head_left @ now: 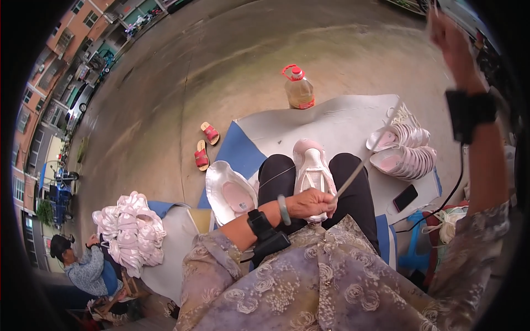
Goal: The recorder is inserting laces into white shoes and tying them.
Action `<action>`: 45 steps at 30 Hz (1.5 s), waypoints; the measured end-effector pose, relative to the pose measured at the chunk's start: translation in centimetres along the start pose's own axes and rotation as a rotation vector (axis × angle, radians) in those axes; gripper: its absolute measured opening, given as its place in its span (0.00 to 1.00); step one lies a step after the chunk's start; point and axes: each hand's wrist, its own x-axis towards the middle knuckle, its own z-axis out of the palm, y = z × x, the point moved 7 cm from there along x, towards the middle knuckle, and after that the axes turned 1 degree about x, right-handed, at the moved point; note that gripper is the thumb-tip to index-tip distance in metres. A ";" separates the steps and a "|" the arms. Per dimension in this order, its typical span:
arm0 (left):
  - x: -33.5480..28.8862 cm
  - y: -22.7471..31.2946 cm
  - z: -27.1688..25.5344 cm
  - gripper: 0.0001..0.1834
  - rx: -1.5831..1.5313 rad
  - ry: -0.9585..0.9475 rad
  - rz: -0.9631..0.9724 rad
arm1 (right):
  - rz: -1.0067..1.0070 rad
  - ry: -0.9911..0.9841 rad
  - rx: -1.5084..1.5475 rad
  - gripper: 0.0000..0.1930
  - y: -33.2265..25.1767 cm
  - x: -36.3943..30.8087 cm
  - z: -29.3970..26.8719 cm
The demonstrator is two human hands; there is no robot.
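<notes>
A white and pink shoe upper (314, 168) lies between my knees, its toe pointing away from me. Over its near end my left hand (312, 204) is closed, with a white lace (356, 174) running out from its fingers. That lace slants up and right, blurred by motion, toward my raised right hand (450, 44). The right hand is closed and slightly smeared, with a pale strand showing at its top. A thin thread (276, 175) crosses my left thigh. Left of my knees rests a loose white shoe upper (231, 193) with a pink insole.
Stacked shoe uppers (406, 160) and a dark phone (405, 198) lie on the sheet at right. A red-capped bottle (299, 91) stands beyond it. Red slippers (202, 155) and a heap of uppers (131, 231) are left, beside another seated person (91, 270).
</notes>
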 end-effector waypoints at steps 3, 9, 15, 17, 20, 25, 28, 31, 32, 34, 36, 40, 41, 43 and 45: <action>0.5 -0.5 0.8 0.11 0.144 -0.049 -0.039 | 0.317 0.038 -0.078 0.16 9.7 -13.4 -0.5; 0.3 -3.2 0.6 0.10 0.045 -0.018 -0.131 | 0.621 -0.353 -0.660 0.18 11.3 -30.1 14.9; 0.6 -2.4 1.5 0.10 0.280 0.005 -0.078 | 0.638 -0.597 -0.550 0.19 2.7 -28.9 25.3; 0.3 -0.8 2.0 0.07 0.348 0.076 -0.034 | 0.544 -0.548 -0.526 0.19 2.4 -29.2 26.1; -0.3 -0.1 1.3 0.04 0.412 0.203 -0.025 | 0.467 -0.562 -0.553 0.18 1.7 -29.3 26.6; -3.2 2.3 1.2 0.08 0.976 0.496 0.269 | 0.430 -0.726 -0.759 0.11 1.9 -31.4 27.3; -4.2 0.7 0.0 0.10 1.013 0.637 0.177 | 0.363 -0.728 -0.894 0.08 3.2 -31.4 28.0; -4.0 0.7 -0.8 0.11 0.912 0.659 0.182 | 0.213 -0.778 -1.010 0.05 4.2 -30.2 28.0; -3.9 0.5 -1.0 0.11 0.876 0.599 0.208 | 0.212 -0.786 -1.008 0.05 4.4 -30.0 28.1; -3.7 0.1 -1.4 0.11 0.832 0.543 0.232 | 0.269 -0.759 -0.954 0.05 4.7 -29.8 28.1; -3.3 -0.5 -1.1 0.12 0.813 0.452 0.178 | 0.208 -0.802 -0.953 0.05 4.3 -30.1 28.4; -3.1 -1.1 -0.2 0.14 0.861 0.474 0.163 | 0.128 -0.843 -0.861 0.05 3.6 -31.2 29.3; -3.0 -0.9 -0.3 0.14 0.873 0.478 0.158 | 0.109 -0.750 -0.818 0.05 3.5 -30.9 29.1; -2.4 -0.7 -0.4 0.13 0.865 0.426 0.154 | 0.148 -0.807 -0.828 0.06 4.1 -31.5 28.6; -2.2 -0.2 -0.6 0.12 0.855 0.379 0.142 | 0.183 -0.868 -0.831 0.06 4.0 -31.3 28.7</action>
